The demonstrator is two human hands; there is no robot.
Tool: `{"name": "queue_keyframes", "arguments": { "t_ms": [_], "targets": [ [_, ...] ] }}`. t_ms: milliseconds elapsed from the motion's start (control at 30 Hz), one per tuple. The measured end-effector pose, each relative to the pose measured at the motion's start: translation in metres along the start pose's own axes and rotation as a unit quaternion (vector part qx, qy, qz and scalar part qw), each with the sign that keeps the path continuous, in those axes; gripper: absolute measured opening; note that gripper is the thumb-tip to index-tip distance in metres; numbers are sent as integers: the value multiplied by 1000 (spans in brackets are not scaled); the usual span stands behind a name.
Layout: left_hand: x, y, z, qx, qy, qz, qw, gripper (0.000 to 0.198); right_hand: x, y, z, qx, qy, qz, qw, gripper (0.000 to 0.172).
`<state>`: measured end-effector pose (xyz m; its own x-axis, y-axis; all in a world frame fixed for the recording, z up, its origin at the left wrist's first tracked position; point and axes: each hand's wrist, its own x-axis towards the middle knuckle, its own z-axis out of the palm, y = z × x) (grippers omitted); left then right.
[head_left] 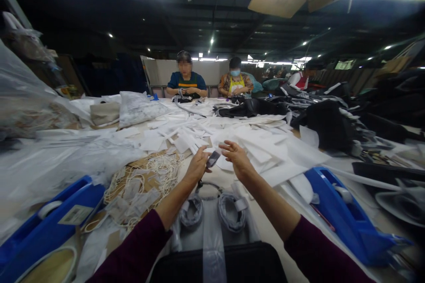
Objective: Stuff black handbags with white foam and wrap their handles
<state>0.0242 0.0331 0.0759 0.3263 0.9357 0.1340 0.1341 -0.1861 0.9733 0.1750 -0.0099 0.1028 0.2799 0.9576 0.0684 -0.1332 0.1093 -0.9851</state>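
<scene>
My left hand (198, 164) pinches a small dark flat tag (213, 158) above the table, fingers closed on its lower end. My right hand (236, 154) hovers just right of the tag with its fingers spread and curled, holding nothing that I can see. A thin loop of cord (208, 184) hangs below the tag. Below my hands lie two grey coiled straps (229, 210) on a clear plastic sleeve (212, 234). Both forearms wear dark maroon sleeves.
White paper pieces (232, 135) cover the table's middle. A pile of white string tags (142, 185) lies left. Blue tape dispensers sit at left (49, 221) and right (345, 216). Black bags (325, 124) pile up right. Three people sit at the far end.
</scene>
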Motion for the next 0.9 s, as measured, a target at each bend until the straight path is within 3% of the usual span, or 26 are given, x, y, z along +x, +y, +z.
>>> {"name": "queue_keyframes", "arguments": {
  "t_ms": [100, 200, 300, 367, 433, 500, 567, 633, 700, 733, 767, 833, 900],
  "targets": [
    [-10, 7, -24, 60, 62, -7, 996, 55, -23, -9, -29, -167, 27, -108, 980, 45],
    [-47, 17, -60, 130, 65, 18, 989, 52, -64, -15, -68, -318, -2, -180, 931, 39],
    [-111, 27, -96, 189, 40, 1, 981, 51, -117, -14, -107, -439, -63, -251, 860, 46],
    [-160, 30, -113, 200, 13, -59, 978, 53, -151, -8, -127, -504, -135, -282, 805, 55],
    [-207, 27, -121, 189, -9, -137, 972, 55, -183, 1, -140, -542, -210, -293, 759, 62],
    [-246, 22, -121, 149, -32, -211, 966, 58, -209, 9, -147, -544, -266, -294, 740, 65],
    [-274, 17, -114, 84, -55, -264, 959, 63, -227, 17, -150, -509, -284, -261, 769, 65],
    [-288, 14, -105, 21, -64, -295, 953, 67, -236, 23, -152, -433, -258, -170, 847, 62],
    [-292, 16, -95, -21, -54, -302, 952, 65, -238, 29, -153, -297, -220, -32, 929, 62],
    [-291, 17, -91, -38, -49, -297, 953, 61, -236, 31, -153, -218, -203, 46, 954, 62],
    [-288, 19, -87, -56, -50, -287, 955, 57, -234, 32, -153, -145, -187, 123, 964, 61],
    [-282, 23, -81, -91, -60, -266, 958, 50, -226, 29, -148, -55, -166, 250, 952, 63],
    [-274, 23, -78, -119, -70, -257, 957, 45, -219, 22, -138, -38, -150, 313, 937, 67]
  ]
}}
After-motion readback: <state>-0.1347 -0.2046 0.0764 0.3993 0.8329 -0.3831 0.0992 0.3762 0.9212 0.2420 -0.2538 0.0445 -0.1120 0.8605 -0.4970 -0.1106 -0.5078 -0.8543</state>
